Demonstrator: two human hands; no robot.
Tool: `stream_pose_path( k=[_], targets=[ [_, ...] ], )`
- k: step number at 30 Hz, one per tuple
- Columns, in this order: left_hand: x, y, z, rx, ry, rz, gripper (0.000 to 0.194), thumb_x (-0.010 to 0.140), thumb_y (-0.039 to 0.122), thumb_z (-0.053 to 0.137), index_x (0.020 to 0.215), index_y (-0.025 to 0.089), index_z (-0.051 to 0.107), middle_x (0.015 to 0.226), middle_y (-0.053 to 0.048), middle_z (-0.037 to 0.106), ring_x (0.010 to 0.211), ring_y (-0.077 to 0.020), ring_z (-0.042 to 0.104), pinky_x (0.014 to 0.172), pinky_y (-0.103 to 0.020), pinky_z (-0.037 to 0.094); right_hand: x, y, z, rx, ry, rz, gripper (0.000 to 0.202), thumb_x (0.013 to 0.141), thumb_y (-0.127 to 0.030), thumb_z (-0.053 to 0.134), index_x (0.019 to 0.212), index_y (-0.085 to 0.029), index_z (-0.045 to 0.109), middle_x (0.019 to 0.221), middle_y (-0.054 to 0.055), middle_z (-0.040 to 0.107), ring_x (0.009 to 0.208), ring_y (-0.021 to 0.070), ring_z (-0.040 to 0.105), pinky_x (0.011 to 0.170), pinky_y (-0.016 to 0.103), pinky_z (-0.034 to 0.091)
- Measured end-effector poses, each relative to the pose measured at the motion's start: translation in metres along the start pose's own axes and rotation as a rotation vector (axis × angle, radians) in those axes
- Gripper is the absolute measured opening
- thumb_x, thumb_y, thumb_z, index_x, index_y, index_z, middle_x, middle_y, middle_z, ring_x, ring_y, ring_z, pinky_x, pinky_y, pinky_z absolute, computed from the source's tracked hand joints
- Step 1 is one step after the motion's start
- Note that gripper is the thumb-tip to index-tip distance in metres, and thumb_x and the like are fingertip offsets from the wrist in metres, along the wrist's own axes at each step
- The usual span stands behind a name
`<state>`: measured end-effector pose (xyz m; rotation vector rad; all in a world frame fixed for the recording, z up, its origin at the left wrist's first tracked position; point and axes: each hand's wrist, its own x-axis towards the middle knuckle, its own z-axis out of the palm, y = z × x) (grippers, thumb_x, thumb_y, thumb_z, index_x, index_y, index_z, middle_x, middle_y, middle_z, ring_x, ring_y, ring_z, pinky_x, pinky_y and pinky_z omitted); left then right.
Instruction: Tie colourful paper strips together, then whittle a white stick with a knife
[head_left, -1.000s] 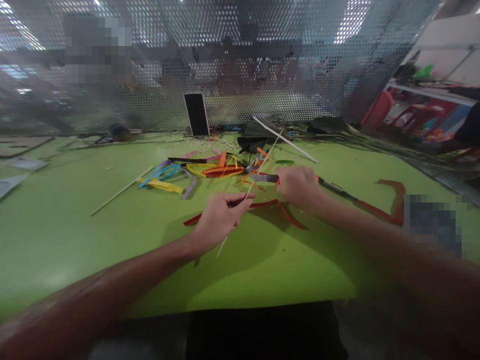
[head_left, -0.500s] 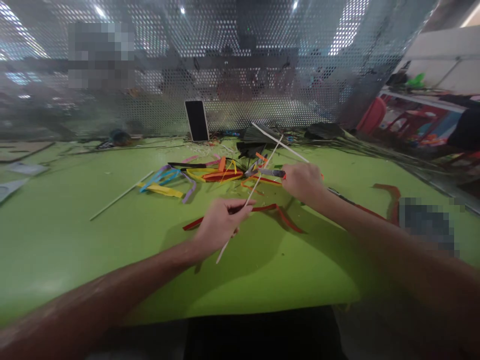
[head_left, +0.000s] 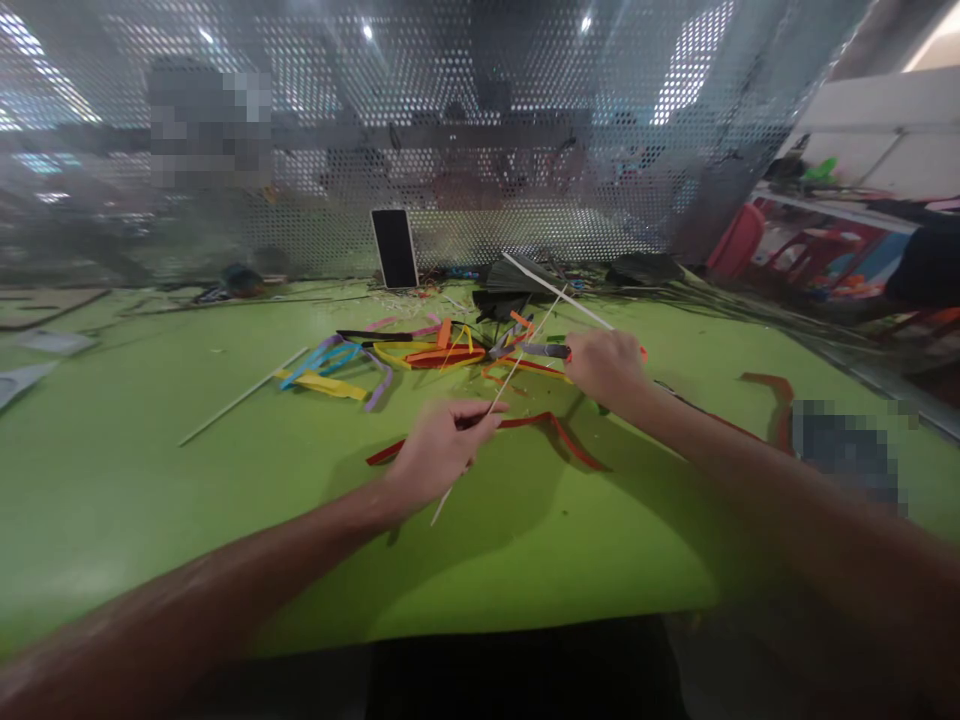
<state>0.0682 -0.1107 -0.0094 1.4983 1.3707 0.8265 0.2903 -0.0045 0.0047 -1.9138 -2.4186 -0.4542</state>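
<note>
My left hand [head_left: 442, 447] is closed in a pinch around a thin pale stick [head_left: 514, 365], slanting up and away to the right. Its lower end sticks out below my palm. My right hand [head_left: 609, 365] grips scissors [head_left: 546, 350] with red-orange handles, mostly hidden by the fingers. The scissor blades reach left to the stick; whether they touch it I cannot tell. Under my left hand lies a dark red strip [head_left: 525, 421]. Beyond both hands is a pile of colored strips: orange [head_left: 439, 355], yellow [head_left: 330, 382] and blue [head_left: 319, 362].
Another white stick [head_left: 559, 291] lies beyond my right hand, and a pale stick [head_left: 244, 397] rests at left. A phone [head_left: 394, 248] leans against the perforated metal screen [head_left: 465, 150]. Dark fibres [head_left: 517, 275] lie at the back of the green table [head_left: 517, 560].
The stick in my left hand now looks thinner, as if turned slightly. Both hands keep nearly the same place, and the view has shifted a little.
</note>
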Motion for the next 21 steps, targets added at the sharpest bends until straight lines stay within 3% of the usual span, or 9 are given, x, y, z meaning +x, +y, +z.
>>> stream_pose_path(
  k=[15, 21],
  targets=[
    [0.0058, -0.0037, -0.0024, -0.017, -0.030, -0.025, 0.044, 0.089, 0.042, 0.059, 0.120, 0.015, 0.073, 0.053, 0.007, 0.043, 0.044, -0.0085, 0.033, 0.045, -0.022, 0.026, 0.0055, 0.0049, 0.0049, -0.007, 0.019, 0.010, 0.033, 0.090, -0.016, 0.044, 0.101, -0.012, 0.075, 0.082, 0.016, 0.072, 0.079, 0.0282, 0.066, 0.064, 0.033, 0.036],
    [0.0036, 0.0006, -0.0064, 0.058, -0.010, 0.032, 0.032, 0.092, 0.036, 0.053, 0.097, 0.016, 0.077, 0.056, 0.005, 0.038, 0.050, -0.0082, 0.032, 0.050, -0.022, 0.026, 0.0091, 0.0008, 0.0021, -0.026, 0.027, 0.003, 0.037, 0.090, -0.016, 0.041, 0.099, -0.013, 0.076, 0.082, 0.015, 0.073, 0.079, 0.0290, 0.067, 0.062, 0.033, 0.035]
  ],
)
